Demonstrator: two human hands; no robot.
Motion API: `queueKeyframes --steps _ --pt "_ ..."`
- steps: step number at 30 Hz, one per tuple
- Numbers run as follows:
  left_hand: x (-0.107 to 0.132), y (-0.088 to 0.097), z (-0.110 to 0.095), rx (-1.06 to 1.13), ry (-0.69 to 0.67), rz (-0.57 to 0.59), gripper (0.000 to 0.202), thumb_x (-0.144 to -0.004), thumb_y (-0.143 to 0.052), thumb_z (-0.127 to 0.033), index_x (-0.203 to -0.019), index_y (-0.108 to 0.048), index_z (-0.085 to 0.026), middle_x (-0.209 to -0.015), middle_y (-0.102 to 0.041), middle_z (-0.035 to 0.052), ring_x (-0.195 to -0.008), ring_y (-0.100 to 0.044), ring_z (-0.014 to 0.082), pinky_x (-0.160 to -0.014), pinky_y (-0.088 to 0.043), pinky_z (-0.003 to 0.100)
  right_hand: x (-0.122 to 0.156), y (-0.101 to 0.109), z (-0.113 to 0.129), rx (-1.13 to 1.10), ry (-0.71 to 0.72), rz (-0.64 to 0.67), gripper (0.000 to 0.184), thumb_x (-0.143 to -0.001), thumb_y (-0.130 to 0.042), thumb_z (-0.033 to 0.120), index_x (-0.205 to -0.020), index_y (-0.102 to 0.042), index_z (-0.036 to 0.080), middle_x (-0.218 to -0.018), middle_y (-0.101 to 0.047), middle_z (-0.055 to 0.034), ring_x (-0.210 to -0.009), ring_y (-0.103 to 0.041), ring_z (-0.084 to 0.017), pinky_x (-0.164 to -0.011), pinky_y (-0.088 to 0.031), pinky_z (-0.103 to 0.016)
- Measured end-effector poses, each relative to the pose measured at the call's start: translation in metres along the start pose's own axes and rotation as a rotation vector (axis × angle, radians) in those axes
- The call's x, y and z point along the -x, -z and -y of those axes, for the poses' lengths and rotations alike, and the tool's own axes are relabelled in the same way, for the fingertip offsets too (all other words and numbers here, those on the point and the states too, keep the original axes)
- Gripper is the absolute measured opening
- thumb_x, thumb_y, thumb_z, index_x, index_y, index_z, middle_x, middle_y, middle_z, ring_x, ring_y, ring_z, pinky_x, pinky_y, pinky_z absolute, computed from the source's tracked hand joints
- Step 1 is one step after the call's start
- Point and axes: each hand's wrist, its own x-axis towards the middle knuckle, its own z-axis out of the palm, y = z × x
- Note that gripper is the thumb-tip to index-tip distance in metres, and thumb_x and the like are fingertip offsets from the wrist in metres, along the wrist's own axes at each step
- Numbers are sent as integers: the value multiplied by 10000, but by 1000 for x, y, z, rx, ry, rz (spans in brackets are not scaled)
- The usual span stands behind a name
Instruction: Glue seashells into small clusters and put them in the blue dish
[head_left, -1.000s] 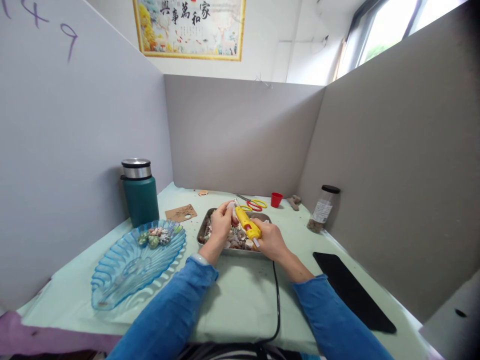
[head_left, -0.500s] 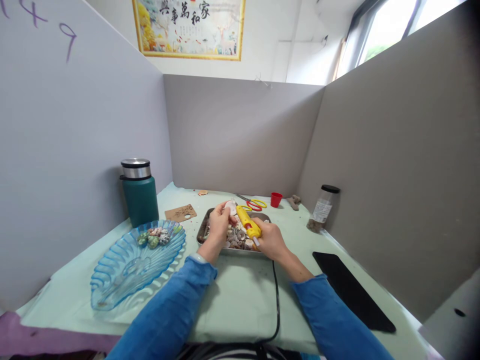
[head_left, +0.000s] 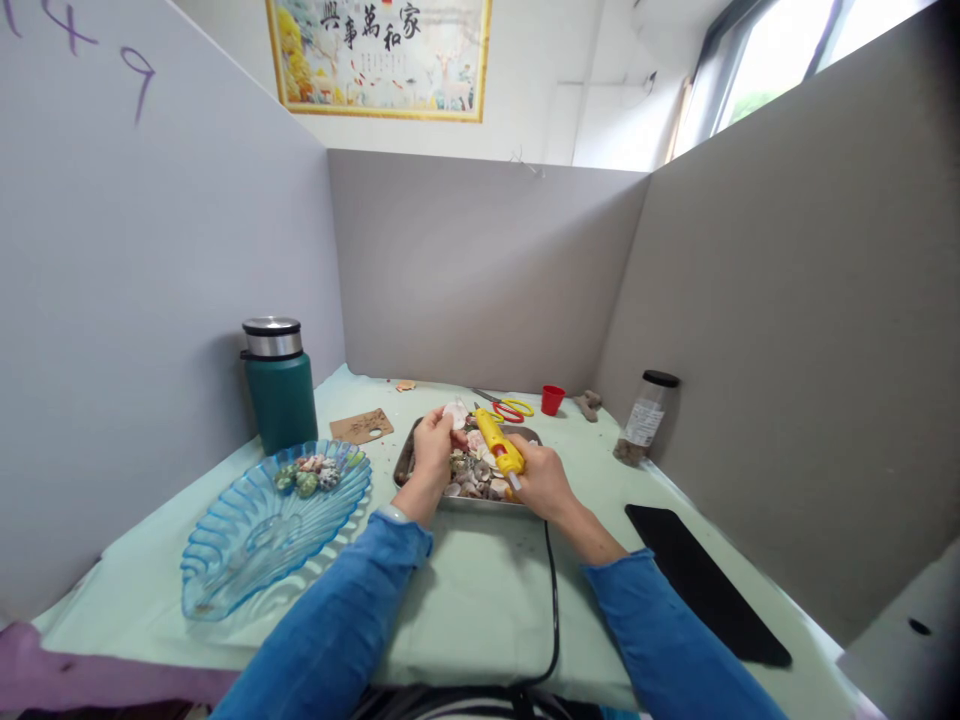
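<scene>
Between the fingertips of my left hand (head_left: 433,448) is a pale, whitish-pink seashell (head_left: 455,413), held up over the tray. My right hand (head_left: 541,478) is wrapped round a yellow glue gun (head_left: 495,438), whose nozzle points up and to the left, a little apart from the shell. A clear glue stick end pokes out of the gun's back. Below both hands lies a metal tray (head_left: 480,504) heaped with mixed small shells (head_left: 471,476); my hands cover parts of it. The gun's black cord (head_left: 555,600) runs down toward the table's front edge.
To the left are a blue glass shell-shaped dish (head_left: 255,560) with several spotted shells, a green bottle (head_left: 279,400) and a brown card (head_left: 362,427). Behind the tray lie scissors (head_left: 510,409) and a red cup (head_left: 553,400). At right stand a jar (head_left: 643,420) and a black mat (head_left: 705,585).
My left hand has drawn the shell slightly left and tilted it, away from the nozzle. The glue gun has shifted only a little, with its nozzle tip now showing.
</scene>
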Motion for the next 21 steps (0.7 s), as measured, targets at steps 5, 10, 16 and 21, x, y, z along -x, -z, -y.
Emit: queueKeyframes --steps 5,10,16,21 --pt "1 -1 -3 -13 -12 -8 288 -702 -657 -338 -901 -601 -137 -557 -548 -61 -394 -437 69 -421 -328 208 -4 -3 -1 76 -187 102 388 -831 -632 374 -1187 -655 222 -960 -761 -81 -825 -693 -255 -628 -407 -279" --pt "2 -2 -4 -11 -4 -9 310 -690 -661 -325 -924 -602 -130 -551 -553 -61 -369 -407 58 -403 -280 204 -4 -6 -3 80 -203 204 521 -757 -737 489 -1204 -645 237 -1026 -753 -90 -894 -692 -281 -647 -416 -287" --pt "3 -3 -4 -23 -7 62 377 -664 -717 -377 -918 -581 -134 -526 -549 -64 -374 -427 59 -416 -305 194 -3 -4 -3 41 -183 291 414 -795 -708 490 -1107 -679 220 -1036 -741 -85 -919 -679 -269 -678 -430 -293" --pt "4 -2 -2 -46 43 143 391 -625 -767 -401 -837 -537 -165 -555 -584 -42 -406 -493 80 -442 -389 208 -3 -3 -3 64 -111 110 343 -942 -531 473 -1021 -718 196 -1009 -704 -116 -996 -629 -260 -794 -448 -333"
